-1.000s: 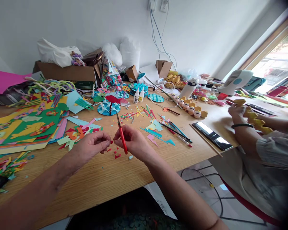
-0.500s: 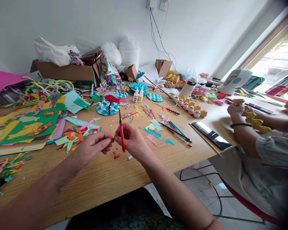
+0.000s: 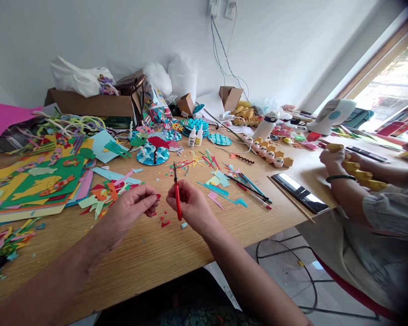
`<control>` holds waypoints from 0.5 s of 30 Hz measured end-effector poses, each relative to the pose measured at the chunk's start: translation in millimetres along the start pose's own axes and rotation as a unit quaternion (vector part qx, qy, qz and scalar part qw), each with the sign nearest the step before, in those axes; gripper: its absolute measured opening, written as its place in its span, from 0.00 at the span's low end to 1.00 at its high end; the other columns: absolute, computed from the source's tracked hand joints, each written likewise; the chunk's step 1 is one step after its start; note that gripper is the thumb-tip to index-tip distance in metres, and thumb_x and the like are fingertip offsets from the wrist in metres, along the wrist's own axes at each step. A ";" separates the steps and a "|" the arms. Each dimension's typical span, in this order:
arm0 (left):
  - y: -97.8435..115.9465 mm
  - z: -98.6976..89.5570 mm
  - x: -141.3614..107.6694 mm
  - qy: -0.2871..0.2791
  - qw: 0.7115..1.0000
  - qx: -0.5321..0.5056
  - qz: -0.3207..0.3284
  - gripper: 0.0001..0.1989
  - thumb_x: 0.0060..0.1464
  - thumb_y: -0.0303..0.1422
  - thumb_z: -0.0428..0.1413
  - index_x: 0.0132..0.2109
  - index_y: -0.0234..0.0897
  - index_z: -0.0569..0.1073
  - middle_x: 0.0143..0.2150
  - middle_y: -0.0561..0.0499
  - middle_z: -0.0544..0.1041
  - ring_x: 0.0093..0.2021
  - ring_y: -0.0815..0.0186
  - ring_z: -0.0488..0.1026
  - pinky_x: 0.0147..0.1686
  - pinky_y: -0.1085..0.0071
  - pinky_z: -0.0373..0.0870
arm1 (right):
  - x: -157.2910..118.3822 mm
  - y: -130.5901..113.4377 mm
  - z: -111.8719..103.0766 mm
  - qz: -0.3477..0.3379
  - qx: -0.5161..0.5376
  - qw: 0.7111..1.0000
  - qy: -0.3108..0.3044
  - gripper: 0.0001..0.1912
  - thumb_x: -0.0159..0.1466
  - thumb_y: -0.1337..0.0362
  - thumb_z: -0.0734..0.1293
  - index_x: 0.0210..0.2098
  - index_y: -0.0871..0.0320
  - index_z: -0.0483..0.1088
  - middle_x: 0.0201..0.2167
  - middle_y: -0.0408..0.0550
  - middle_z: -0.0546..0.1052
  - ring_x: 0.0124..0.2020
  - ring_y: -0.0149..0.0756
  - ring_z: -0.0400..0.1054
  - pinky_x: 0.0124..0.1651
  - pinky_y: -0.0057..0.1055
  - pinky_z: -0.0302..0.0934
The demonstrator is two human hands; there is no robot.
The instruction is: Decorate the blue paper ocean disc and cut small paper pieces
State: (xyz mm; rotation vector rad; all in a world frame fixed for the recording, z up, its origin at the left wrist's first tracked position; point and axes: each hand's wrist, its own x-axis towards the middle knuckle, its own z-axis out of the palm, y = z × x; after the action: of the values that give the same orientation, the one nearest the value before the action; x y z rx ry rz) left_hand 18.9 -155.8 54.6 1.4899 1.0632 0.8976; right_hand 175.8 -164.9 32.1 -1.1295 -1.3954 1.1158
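Observation:
Pinched between the fingertips of my left hand point(image 3: 139, 203) is a tiny piece of red paper point(image 3: 158, 196). My right hand point(image 3: 190, 203) is closed around red-handled scissors point(image 3: 177, 194), whose dark blades point up and away from me. A small gap separates the scissors from the red piece. Small red paper scraps point(image 3: 165, 223) lie on the wooden table point(image 3: 136, 262) just below and between my hands. Beyond them stands a blue patterned disc point(image 3: 146, 156) with a red paper fish point(image 3: 158, 142) raised on a dark twisted stem.
Coloured paper sheets point(image 3: 37, 203) and offcuts point(image 3: 104, 194) cover the left side. Two glue bottles point(image 3: 192, 136) stand farther back. Brushes and pencils point(image 3: 251, 188), a wooden stick point(image 3: 289, 198) and a phone point(image 3: 299, 192) lie rightward. Another person's hand point(image 3: 333, 160) holds a yellow egg-carton strip point(image 3: 360, 174).
The scissors and my right hand have moved slightly right, away from the red piece. My left hand stays nearly in place, and more of the red piece shows.

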 end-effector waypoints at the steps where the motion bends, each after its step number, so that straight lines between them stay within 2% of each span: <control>1: 0.0 0.4 -0.2 -0.001 1.000 0.003 0.002 0.09 0.47 0.37 0.55 0.25 0.38 0.69 0.21 0.57 0.67 0.23 0.71 0.64 0.24 0.74 0.62 | -0.2 -0.4 0.4 -0.002 -0.009 1.000 -0.004 0.11 0.51 0.60 0.67 0.26 0.57 0.59 0.22 0.37 0.63 0.24 0.27 0.56 0.27 0.25 0.53; 6: -0.2 -2.0 2.6 0.000 1.000 0.022 0.001 0.08 0.47 0.38 0.54 0.27 0.37 0.69 0.22 0.56 0.68 0.24 0.70 0.64 0.25 0.74 0.62 | -2.9 -3.4 -7.0 -0.023 -0.064 0.998 0.011 0.10 0.55 0.59 0.64 0.26 0.57 0.61 0.20 0.37 0.61 0.22 0.26 0.54 0.25 0.25 0.50; 10: -4.7 -11.4 27.6 -0.022 0.994 0.109 0.018 0.10 0.48 0.39 0.52 0.28 0.38 0.69 0.23 0.57 0.66 0.24 0.70 0.64 0.25 0.74 0.62 | 2.1 -3.7 -31.4 -0.026 -0.078 0.995 0.058 0.12 0.57 0.56 0.63 0.26 0.57 0.60 0.20 0.38 0.62 0.22 0.27 0.55 0.25 0.25 0.51; 12: -8.2 -14.7 48.9 -0.055 0.975 0.212 0.037 0.10 0.48 0.40 0.50 0.28 0.38 0.68 0.22 0.57 0.65 0.24 0.69 0.64 0.25 0.73 0.61 | 10.1 -1.7 -46.6 -0.033 -0.102 0.992 0.073 0.12 0.57 0.55 0.63 0.25 0.57 0.60 0.21 0.39 0.63 0.23 0.27 0.56 0.26 0.26 0.51; 15: -14.4 -13.6 84.4 -0.078 0.905 0.411 0.077 0.12 0.51 0.39 0.46 0.30 0.38 0.69 0.23 0.55 0.68 0.26 0.67 0.66 0.26 0.72 0.59 | 27.8 4.1 -66.9 -0.048 -0.141 0.985 0.083 0.13 0.57 0.55 0.63 0.25 0.57 0.60 0.21 0.39 0.64 0.23 0.27 0.56 0.26 0.26 0.51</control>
State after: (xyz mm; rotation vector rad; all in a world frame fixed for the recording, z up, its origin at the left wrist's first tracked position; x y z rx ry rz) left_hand 31.2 -70.8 42.8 2.3240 1.2896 0.4100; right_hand 240.3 -132.1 38.2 -1.3077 -1.4893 0.7522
